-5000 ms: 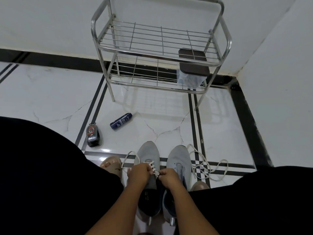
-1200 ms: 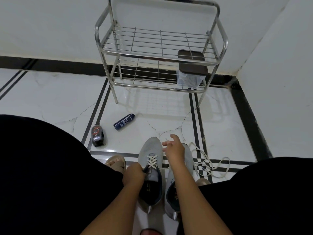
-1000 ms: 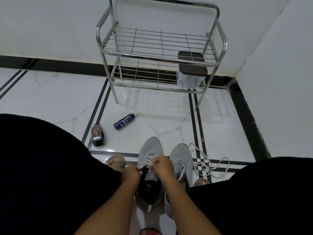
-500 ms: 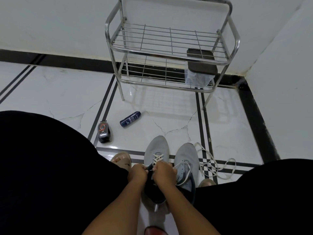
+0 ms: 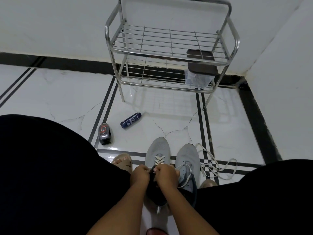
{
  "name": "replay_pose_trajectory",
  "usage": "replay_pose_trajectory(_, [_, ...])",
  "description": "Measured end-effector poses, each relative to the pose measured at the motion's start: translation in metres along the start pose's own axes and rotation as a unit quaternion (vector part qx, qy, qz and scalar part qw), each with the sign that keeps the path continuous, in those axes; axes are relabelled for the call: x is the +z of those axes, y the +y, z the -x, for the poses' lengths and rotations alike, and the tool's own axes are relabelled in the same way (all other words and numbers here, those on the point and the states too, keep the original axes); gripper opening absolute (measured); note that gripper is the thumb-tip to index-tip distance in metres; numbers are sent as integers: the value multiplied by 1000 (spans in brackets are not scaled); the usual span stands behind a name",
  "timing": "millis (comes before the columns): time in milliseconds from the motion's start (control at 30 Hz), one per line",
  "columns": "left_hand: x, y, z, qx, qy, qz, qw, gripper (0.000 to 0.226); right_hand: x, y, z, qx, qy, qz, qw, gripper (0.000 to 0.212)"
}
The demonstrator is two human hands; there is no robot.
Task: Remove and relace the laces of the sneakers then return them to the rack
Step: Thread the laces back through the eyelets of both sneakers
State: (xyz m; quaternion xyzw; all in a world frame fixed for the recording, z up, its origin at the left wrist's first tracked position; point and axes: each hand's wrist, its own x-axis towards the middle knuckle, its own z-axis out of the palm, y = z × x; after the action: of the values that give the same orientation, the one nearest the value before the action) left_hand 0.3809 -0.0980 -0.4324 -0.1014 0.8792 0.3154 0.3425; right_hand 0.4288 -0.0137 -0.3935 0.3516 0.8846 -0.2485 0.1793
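Observation:
Two grey sneakers stand side by side on the floor between my knees, toes pointing away. The left sneaker (image 5: 157, 148) has a white lace (image 5: 158, 159) crossed through its front eyelets. My left hand (image 5: 139, 175) and my right hand (image 5: 166, 174) are both closed at its tongue, pinching the lace there. The right sneaker (image 5: 186, 158) has a lace strand hanging across its opening. A loose white lace (image 5: 214, 164) lies coiled on the floor to its right. The metal shoe rack (image 5: 169, 53) stands against the far wall.
On the rack's lower shelf sits a clear box with a dark lid (image 5: 200, 68). A blue can (image 5: 130, 120) and a black bottle (image 5: 104, 134) lie on the white tiles at the left. My sandalled foot (image 5: 122, 162) is beside the left sneaker. A wall closes the right side.
My right hand reached out over the sneakers' toes, then came back to the left sneaker's lace beside my left hand. More lace crossings show than five seconds ago.

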Motion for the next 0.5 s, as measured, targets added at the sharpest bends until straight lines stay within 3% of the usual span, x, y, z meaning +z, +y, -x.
replay_pose_trajectory(100, [4, 0, 2, 3, 1, 2, 1000, 11, -19, 4, -6, -11, 71, 0, 997, 26])
replay_pose_trajectory(133, [4, 0, 2, 6, 0, -9, 1000, 12, -29, 6, -10, 7, 57, -6, 998, 28])
replay_pose_trajectory(200, [2, 1, 1, 12, -4, -32, 999, 18, -43, 11, -19, 47, -81, 16, 995, 31])
replay_pose_trajectory(267, [1, 3, 1, 21, -10, -51, 998, 19, -46, 17, -15, 95, -278, 88, 952, 30])
replay_pose_trajectory(300, [2, 2, 1, 23, -13, -55, 998, 18, -40, 22, -11, 104, -326, 128, 931, 31])
replay_pose_trajectory(367, [3, 3, 1, 28, -20, -58, 998, 15, -24, 31, -6, 104, -284, 143, 942, 32])
replay_pose_trajectory(433, [4, 3, 2, 22, -18, -64, 998, 14, -16, 32, -6, 113, -183, 83, 973, 38])
replay_pose_trajectory(500, [4, 6, 2, 19, -9, -70, 997, 15, -16, 27, -10, 105, -130, 32, 985, 37])
